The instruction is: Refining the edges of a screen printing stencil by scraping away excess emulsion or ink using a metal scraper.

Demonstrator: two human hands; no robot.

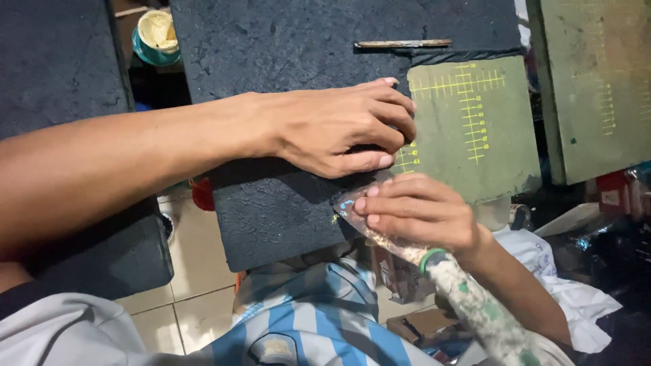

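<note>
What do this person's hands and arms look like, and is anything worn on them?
Both are bare: no gloves, rings or watch show on the left hand or the right hand. The forearms are uncovered, with no sleeves reaching them. The nails are short. At the lower left edge, near the left upper arm, pale grey cloth shows; whether it is a sleeve cannot be told.

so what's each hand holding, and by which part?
Right hand grips a paint-spattered tool near its head. Left hand presses flat on the dark board, holding nothing visible.

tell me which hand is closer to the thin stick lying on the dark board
Left. The left hand rests on the dark board just below the thin stick; the right hand sits lower, farther off.
</note>
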